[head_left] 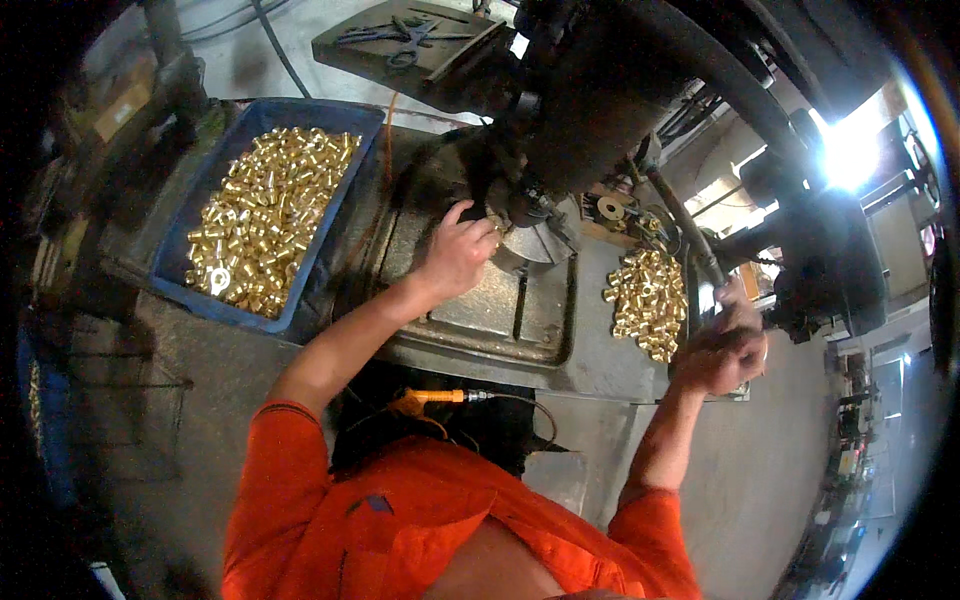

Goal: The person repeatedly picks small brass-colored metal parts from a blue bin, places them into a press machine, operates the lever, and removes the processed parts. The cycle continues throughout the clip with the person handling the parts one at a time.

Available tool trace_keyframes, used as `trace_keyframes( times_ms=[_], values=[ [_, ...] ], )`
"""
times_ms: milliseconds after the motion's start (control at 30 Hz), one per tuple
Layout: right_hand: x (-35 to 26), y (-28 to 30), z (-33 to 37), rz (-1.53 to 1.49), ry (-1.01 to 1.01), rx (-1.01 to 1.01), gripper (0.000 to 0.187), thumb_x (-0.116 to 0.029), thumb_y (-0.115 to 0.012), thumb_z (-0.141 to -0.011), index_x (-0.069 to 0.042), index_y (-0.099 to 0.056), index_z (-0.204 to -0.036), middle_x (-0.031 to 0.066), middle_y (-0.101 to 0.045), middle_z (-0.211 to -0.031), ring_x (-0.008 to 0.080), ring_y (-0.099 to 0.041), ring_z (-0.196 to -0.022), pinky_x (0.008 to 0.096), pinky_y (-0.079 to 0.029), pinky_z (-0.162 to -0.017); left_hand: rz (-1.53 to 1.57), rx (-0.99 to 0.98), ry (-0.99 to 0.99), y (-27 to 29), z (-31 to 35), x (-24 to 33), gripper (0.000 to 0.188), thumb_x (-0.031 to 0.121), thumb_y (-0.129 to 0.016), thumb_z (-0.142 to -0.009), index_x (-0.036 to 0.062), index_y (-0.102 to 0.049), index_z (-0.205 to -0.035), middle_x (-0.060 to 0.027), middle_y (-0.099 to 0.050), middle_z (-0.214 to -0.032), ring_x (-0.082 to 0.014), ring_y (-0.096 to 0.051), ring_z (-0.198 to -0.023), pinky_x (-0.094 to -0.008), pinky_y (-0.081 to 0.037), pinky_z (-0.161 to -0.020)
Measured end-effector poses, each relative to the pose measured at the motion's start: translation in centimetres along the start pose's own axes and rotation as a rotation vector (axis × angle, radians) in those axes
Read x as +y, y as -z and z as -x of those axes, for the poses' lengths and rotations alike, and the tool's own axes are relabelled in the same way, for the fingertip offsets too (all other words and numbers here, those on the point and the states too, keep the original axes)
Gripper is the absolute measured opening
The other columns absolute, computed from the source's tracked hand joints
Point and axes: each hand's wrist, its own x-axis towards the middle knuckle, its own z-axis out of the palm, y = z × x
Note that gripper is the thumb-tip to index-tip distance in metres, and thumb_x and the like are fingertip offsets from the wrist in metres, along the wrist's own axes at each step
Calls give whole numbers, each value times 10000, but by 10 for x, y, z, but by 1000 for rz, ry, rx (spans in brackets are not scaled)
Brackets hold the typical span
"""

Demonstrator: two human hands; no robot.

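Shiny brass fittings [262, 215] gleam in a matt blue plastic bin [345, 190]; another glossy brass heap [648, 303] sits on the machine's dull, oily cast-metal bed [480, 320]; orange cloth sleeves [280, 470]

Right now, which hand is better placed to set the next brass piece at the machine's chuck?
The left hand: its fingers are already at the chuck, and the blue bin of brass parts lies on its side. The right hand looks closed on the machine's lever, beyond the smaller brass pile.
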Motion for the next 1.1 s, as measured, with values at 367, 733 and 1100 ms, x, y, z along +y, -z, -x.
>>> trace_keyframes(
  times_ms=[367, 733, 1100],
  values=[
    [-9, -2, 11, 77, -188, 162, 466, -339, -662, -728, -23, -469, -1011, 152, -563, -990, 315, -529, -974, 443, -326, -951, 20, -14, 2, 0, -3, -2, 227, 75, -650, -650, 42, -597, -868, -85, -581, -886, -243, -564, -844, -435, -330, -941],
    [-11, -55, 121, 278, -728, -718, 435, -99, -598, -520, -60, -626, -952, 179, -528, -1139, 328, -511, -1037, 359, -435, -837, 104, -121, -253, 28, -1, 79, 333, 51, -611, -660, 16, -572, -989, -122, -611, -897, -243, -587, -861, -480, -349, -934],
    [-17, -50, 109, 297, -630, -862, 345, -2, -583, -535, -27, -626, -877, 156, -555, -1044, 327, -532, -967, 367, -441, -835, 44, -226, -328, 15, 6, 89, 465, 143, -571, -645, 23, -517, -1091, -97, -601, -890, -225, -601, -800, -479, -327, -961]
  ],
)
